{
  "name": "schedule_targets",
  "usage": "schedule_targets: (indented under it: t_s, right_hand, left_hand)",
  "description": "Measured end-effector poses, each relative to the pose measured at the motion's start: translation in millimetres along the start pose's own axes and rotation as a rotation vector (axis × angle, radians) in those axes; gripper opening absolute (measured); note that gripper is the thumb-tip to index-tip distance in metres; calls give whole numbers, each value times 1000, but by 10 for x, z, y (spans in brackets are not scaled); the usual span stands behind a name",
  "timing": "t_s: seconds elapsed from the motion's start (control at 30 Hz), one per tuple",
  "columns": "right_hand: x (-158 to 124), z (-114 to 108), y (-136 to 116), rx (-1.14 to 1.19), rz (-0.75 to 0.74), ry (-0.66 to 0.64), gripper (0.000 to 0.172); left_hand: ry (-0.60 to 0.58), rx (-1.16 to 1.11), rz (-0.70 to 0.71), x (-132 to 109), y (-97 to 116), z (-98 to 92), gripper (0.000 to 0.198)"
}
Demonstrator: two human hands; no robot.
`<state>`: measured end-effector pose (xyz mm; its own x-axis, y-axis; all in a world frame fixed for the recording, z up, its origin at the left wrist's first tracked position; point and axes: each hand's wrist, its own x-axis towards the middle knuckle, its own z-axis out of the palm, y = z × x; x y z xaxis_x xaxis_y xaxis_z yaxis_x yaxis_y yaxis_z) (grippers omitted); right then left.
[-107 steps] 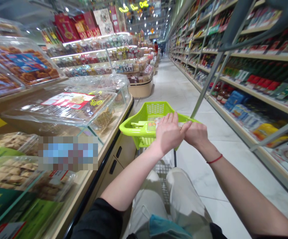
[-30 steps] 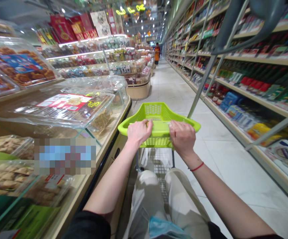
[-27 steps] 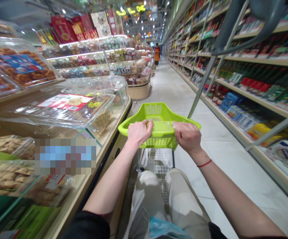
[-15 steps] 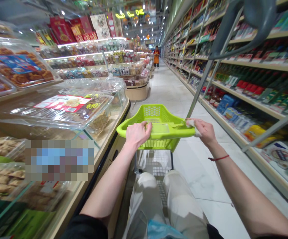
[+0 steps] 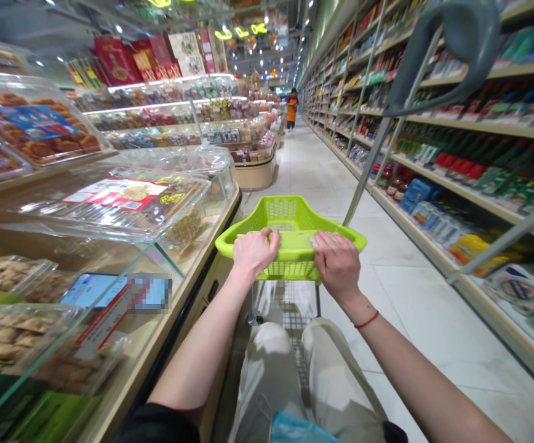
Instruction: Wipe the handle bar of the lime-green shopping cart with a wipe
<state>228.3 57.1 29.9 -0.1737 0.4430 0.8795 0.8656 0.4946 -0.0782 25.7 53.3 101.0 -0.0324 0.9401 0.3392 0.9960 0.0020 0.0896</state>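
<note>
The left hand and right hand sit apart, both gripping the near rim of the lime-green trolley basket at lower centre; the right hand has just slid back inward, closer to the left.

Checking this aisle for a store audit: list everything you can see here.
cart basket: one, lime green, straight ahead on a wire cart
lidded display cases: several, clear, along the left, holding baked goods
red boxes: several, red, above the far display cases
grocery shelves: many, beige, along the right, full of packaged goods
person in an apron: one, orange, far down the aisle
left hand: one, on the basket rim
right hand: one, on the basket rim
bracelet: one, red, on the right wrist
trousers: one pair, cream, below the cart handle area
</note>
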Motion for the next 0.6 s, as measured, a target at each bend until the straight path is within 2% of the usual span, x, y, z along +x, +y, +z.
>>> schedule_targets:
  t_s: [0.17, 0.27, 0.33, 0.4, 0.47, 0.53, 0.6]
  right_hand:
    - [8, -56, 486, 131, -106, -94, 30]
    - [0, -87, 726, 193, -68, -34, 33]
    - [-20, -73, 739, 193, 26, 38, 37]
    - [-35, -28, 606, 147, 128, 119, 40]
    - [-33, 35, 345, 82, 170, 186, 37]
    - [-12, 100, 19, 64, 107, 189, 32]
    - [16, 155, -277, 74, 26, 113, 33]
  left_hand:
    - [-21, -5, 26, -7, 1, -7, 57]
    - [-12, -1, 29, -5, 14, 0, 57]
    - [-6, 1, 28, -2, 21, 9, 56]
    - [-8, -1, 28, 0, 25, 16, 57]
    - [-11, -1, 27, 0, 31, 18, 57]
    - [-12, 0, 23, -4, 40, 14, 58]
    - [-10, 0, 22, -12, 50, 7, 57]
